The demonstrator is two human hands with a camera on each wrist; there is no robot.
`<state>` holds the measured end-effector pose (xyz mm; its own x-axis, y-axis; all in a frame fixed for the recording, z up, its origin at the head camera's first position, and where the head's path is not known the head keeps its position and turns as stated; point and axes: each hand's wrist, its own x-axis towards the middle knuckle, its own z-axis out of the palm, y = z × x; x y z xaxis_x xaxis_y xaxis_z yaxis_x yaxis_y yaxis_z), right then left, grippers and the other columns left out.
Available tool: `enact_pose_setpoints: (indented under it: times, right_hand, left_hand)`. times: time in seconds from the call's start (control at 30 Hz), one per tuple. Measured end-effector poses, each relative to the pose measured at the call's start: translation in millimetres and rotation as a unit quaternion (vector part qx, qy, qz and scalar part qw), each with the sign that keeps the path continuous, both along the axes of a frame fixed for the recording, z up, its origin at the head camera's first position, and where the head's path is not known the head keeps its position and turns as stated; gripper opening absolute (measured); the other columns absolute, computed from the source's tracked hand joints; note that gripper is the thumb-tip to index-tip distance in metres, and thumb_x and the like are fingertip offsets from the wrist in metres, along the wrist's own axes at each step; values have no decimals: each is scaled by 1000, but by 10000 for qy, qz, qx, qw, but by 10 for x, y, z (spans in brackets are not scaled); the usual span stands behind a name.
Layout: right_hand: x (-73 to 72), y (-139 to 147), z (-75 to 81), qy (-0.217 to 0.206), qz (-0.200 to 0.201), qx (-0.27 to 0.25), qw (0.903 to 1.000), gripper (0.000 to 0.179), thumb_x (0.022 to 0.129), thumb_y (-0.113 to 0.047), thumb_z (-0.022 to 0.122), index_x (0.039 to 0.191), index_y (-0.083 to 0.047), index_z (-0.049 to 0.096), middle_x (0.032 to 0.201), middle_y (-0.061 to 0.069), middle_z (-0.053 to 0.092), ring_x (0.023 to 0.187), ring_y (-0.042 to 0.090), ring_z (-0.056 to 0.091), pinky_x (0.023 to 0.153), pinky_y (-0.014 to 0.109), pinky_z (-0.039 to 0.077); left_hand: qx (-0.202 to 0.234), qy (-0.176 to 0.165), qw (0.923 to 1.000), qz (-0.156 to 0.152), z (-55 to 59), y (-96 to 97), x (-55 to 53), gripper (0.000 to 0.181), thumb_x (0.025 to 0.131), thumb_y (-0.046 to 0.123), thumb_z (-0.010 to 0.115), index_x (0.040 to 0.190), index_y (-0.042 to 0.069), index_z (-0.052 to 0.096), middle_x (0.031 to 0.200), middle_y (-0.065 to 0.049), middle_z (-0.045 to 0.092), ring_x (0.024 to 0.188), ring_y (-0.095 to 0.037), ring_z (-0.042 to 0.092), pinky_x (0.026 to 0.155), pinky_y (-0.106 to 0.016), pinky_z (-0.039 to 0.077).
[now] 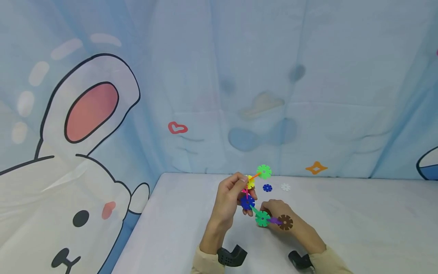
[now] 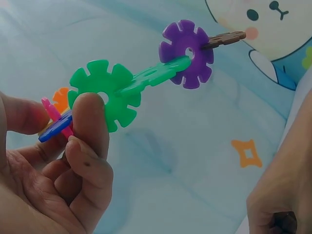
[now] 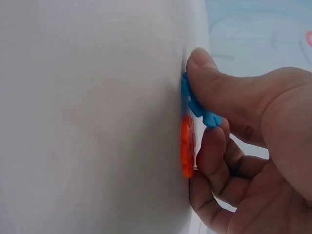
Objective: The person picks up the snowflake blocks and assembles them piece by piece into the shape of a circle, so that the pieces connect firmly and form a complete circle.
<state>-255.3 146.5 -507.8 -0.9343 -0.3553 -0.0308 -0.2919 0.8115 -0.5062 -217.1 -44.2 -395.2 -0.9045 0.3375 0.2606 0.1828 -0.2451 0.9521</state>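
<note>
- I see the left hand (image 1: 230, 198) raised above the white table (image 1: 359, 228), near the middle of the scene, fingers and thumb curled and pinching a chain of snowflake discs (image 1: 254, 198).
- From the left wrist view, the thumb and forefinger (image 2: 92, 122) clamp the chain where a green disc (image 2: 105, 93) meets a blue disc (image 2: 56, 127); a pink disc (image 2: 48, 108) and an orange disc (image 2: 61, 97) sit just behind the grip.
- Beyond the green disc, the chain runs on through a second green piece seen edge-on to a purple disc (image 2: 186, 53), then a brown disc (image 2: 224, 39) at the free end.
- In the head view the chain slants from a far green disc (image 1: 264, 171) down to the brown end, which lies over the right hand (image 1: 287, 222).
- The right hand is low on the table, to the right of the left hand. Right wrist view: thumb (image 3: 214, 87) and curled fingers press a light blue disc (image 3: 195, 105) and a red-orange disc (image 3: 187, 146) against the table top. Both lie flat, touching each other.
- Loose on the table, farther back: a dark blue disc (image 1: 267, 187) and a white disc (image 1: 285, 187), near one another.
- Backdrop: a pale blue cloth with a cartoon rabbit (image 1: 68, 171) at left.
</note>
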Motion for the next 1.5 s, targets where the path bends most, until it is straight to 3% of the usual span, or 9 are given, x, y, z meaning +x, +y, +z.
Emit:
enact_pose_setpoints:
  times: [0.17, 0.4, 0.53, 0.73, 0.97, 1.23, 1.37, 1.43, 1.5]
  right_hand:
    - [5, 79, -25, 57, 177, -129, 9997, 17, 85, -5, 83, 83, -10, 66, 72, -3, 52, 70, 14, 47, 65, 26, 41]
    - [-1, 206, 14, -289, 75, -317, 9990, 15, 88, -2, 78, 88, -11, 66, 78, -4, 58, 75, 13, 51, 69, 27, 46]
    - [-12, 227, 68, -673, -176, -489, 9964, 13, 88, 2, 72, 91, -10, 68, 82, -2, 60, 79, 15, 53, 74, 30, 49]
    - [-26, 240, 64, -822, -258, -562, 9947, 16, 89, 5, 70, 90, -11, 68, 82, -1, 60, 79, 16, 53, 74, 29, 49]
    - [-39, 300, 94, -710, -141, -724, 9947, 15, 90, 3, 73, 94, -10, 69, 84, -1, 61, 81, 16, 54, 75, 30, 52]
    - [3, 359, 154, -189, 130, -1035, 9944, 13, 91, 1, 73, 91, -11, 68, 81, -3, 60, 78, 14, 53, 71, 25, 50]
    - [3, 377, 188, -188, 45, -1109, 9936, 10, 93, -6, 76, 91, -11, 68, 81, -3, 62, 78, 14, 54, 69, 24, 50]
    - [5, 393, 215, -209, -24, -1131, 9934, 10, 95, -13, 78, 92, -12, 68, 81, -3, 62, 78, 14, 54, 68, 23, 50]
    - [14, 413, 247, -243, -85, -1186, 9926, 14, 97, -21, 78, 93, -12, 68, 80, -3, 61, 75, 14, 54, 65, 23, 48]
  left_hand:
    - [73, -74, 9999, -64, -5, -10, -2, 36, 113, 23, 46, 96, -7, 54, 72, 3, 68, 44, -7, 60, 44, -21, 52]
    - [301, -353, 9988, -138, 3, -24, -16, 26, 111, 24, 49, 96, 7, 59, 73, 6, 68, 43, -7, 58, 42, -18, 46]
    - [371, -474, 9980, -167, 9, -21, -20, 30, 111, 24, 50, 101, -3, 60, 74, 5, 69, 45, -7, 57, 43, -18, 46]
    - [387, -515, 9978, -173, 12, -10, -14, 37, 111, 24, 51, 107, -13, 56, 75, 5, 69, 48, -6, 56, 45, -19, 48]
    - [395, -413, 9983, -113, 11, -17, -13, 26, 111, 24, 49, 99, 5, 61, 77, 5, 70, 48, -7, 58, 47, -19, 52]
    - [404, -281, 9985, -246, 9, -29, -12, 21, 112, 23, 45, 97, 11, 55, 79, 7, 72, 50, -7, 64, 52, -23, 58]
    - [289, -199, 9991, -239, 9, -17, -6, 22, 112, 21, 42, 97, 9, 53, 79, 6, 73, 49, -7, 65, 51, -23, 58]
    - [189, -165, 9995, -215, 9, -4, 2, 23, 112, 21, 42, 96, 7, 52, 79, 2, 73, 48, -7, 65, 50, -23, 57]
    - [51, -120, 9997, -225, 7, 7, 9, 25, 112, 21, 41, 97, 5, 50, 81, -13, 75, 46, -7, 65, 48, -24, 57]
